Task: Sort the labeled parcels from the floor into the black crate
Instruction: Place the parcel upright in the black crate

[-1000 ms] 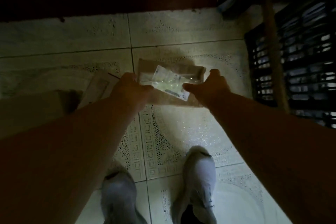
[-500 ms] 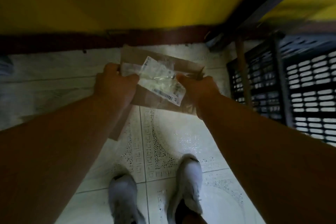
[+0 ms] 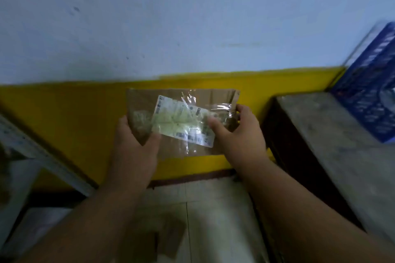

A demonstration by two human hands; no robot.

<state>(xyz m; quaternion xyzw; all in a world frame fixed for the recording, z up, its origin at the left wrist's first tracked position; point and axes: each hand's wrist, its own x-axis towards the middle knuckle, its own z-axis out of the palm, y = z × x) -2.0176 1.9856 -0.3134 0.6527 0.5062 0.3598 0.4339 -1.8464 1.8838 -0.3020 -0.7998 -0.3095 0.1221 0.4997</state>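
Basically flat brown cardboard parcel with crinkly taped white label, held up before the wall, left hand and right hand gripping its edges; label print blurred.

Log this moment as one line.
flat brown cardboard parcel with white label: lifted | left hand: holds left edge | right hand: holds right edge | black crate: unseen
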